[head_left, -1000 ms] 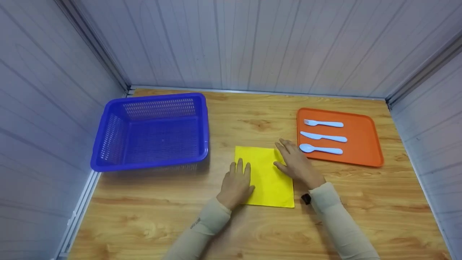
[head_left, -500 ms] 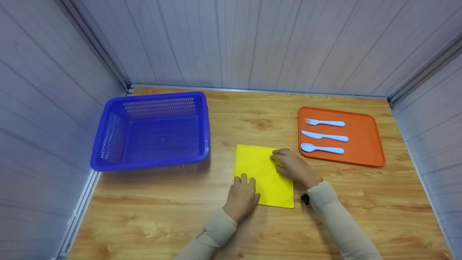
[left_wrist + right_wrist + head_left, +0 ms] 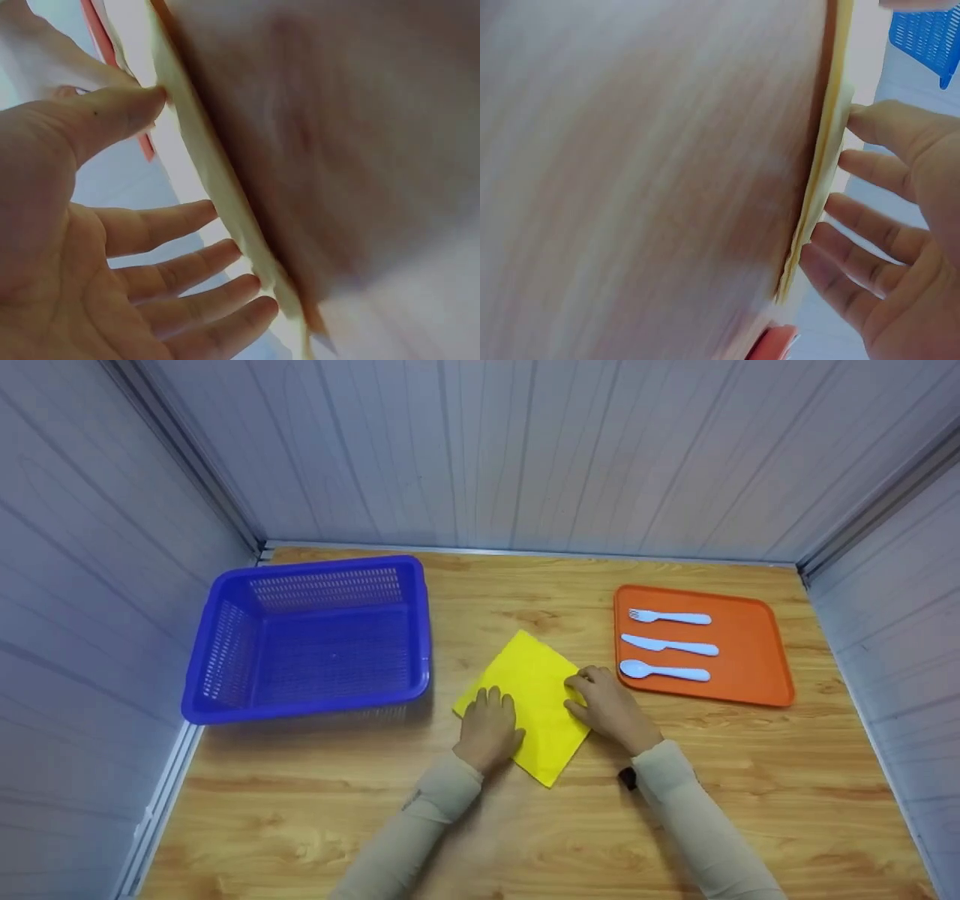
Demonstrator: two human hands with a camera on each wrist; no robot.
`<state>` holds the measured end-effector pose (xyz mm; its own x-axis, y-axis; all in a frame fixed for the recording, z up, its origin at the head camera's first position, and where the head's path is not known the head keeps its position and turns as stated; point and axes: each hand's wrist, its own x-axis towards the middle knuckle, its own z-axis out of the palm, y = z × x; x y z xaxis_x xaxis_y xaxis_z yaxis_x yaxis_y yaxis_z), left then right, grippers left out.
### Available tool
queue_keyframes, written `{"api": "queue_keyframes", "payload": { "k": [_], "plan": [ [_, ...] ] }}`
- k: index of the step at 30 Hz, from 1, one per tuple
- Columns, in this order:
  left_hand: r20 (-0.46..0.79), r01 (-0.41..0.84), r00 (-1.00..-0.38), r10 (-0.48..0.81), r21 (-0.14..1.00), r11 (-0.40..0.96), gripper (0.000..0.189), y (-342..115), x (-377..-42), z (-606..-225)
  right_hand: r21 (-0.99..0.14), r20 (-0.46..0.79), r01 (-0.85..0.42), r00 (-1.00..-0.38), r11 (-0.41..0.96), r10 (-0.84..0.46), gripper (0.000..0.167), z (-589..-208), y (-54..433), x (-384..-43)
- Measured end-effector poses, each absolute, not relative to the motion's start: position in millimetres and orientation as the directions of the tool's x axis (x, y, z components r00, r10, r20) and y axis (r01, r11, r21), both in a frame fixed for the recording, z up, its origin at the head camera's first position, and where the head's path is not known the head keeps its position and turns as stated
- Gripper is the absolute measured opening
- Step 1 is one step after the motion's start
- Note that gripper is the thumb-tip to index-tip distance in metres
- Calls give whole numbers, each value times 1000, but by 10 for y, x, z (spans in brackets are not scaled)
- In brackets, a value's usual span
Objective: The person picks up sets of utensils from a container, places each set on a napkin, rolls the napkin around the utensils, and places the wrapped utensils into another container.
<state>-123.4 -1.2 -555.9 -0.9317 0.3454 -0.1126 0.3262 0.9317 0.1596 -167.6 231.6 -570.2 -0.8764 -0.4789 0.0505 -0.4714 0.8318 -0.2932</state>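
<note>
Between a blue basket [image 3: 337, 660] and an orange tray [image 3: 750, 645], a yellow cloth [image 3: 544, 690] lay cornerwise on the bench [image 3: 555, 840]. The left hand [image 3: 487, 729] touched its left side with spread fingers [image 3: 161, 227]; the right hand [image 3: 609, 709], fingers slightly bent and apart, touched its right side. A white fork [image 3: 671, 617], knife [image 3: 670, 646] and spoon [image 3: 667, 671] lay on the tray.

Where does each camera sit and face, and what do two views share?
Head: worn on the head, facing forward and down at cloth, basket and tray; left hand, right hand and sleeves show.
Left wrist: on that wrist, facing the cloth's edge; left hand close up, apparently the right beyond.
Right wrist: worn there, facing the cloth's edge; right hand close up.
Shared: basket, in head and right wrist.
</note>
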Motion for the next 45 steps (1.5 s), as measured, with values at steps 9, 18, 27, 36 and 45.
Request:
{"api": "queue_keyframes", "payload": {
  "k": [9,18,27,36,45],
  "plan": [
    [-300,253,-890,342,297,921,63,-75,-1545,-5575,-301,-28,-360,-922,883,-386,37,-5697,2265,-1668],
    [-302,269,-880,367,321,908,65,-107,-1602,-5588,-306,-28,-333,-933,892,-358,38,-5696,2261,-1660],
    [-93,399,-897,432,250,882,52,-11,-1589,-5501,-316,114,-412,-911,854,-397,34,-5650,2356,-1664],
    [75,552,-832,550,216,806,46,473,-1627,-5401,-227,363,-510,-835,830,-414,23,-5509,2944,-1819],
    [28,655,-750,660,163,738,44,1128,-1669,-5444,-170,244,-398,-904,902,-352,21,-5482,3523,-1857]
  ]
}}
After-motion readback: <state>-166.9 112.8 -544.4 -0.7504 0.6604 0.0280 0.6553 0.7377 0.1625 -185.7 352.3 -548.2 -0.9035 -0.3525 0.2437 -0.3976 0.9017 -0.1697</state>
